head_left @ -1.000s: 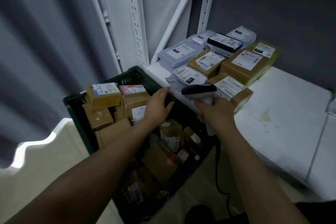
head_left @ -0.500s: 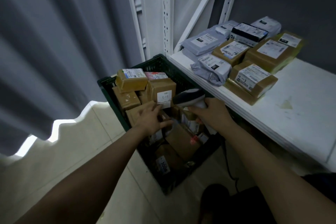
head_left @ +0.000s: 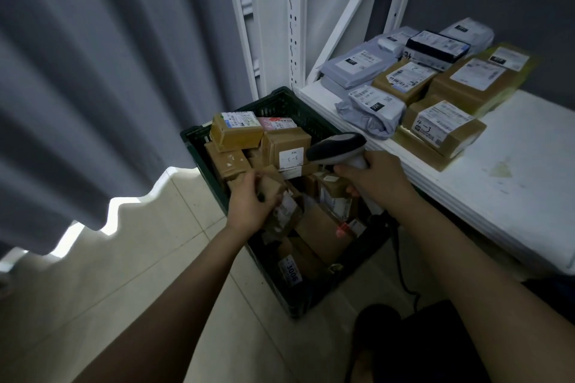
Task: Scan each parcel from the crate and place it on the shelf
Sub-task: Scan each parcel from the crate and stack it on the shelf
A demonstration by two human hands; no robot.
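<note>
Parcel, brown cardboard, in left hand; right hand grips scanner.

Dim overall, cool grey cast. Brightest area: daylight leaking under the curtain hem at left, a wavy strip on the floor tiles. White shelf at right takes soft diffuse light; labels there legible, no glare. Crate interior in deep shadow, near end almost black. Scanner head carries a faint highlight. Left hand and the small parcel it grips slightly motion-blurred. Wide-angle distortion: shelf upright leans, curtain folds smear toward the left edge. Near forearms dark, soft.
</note>
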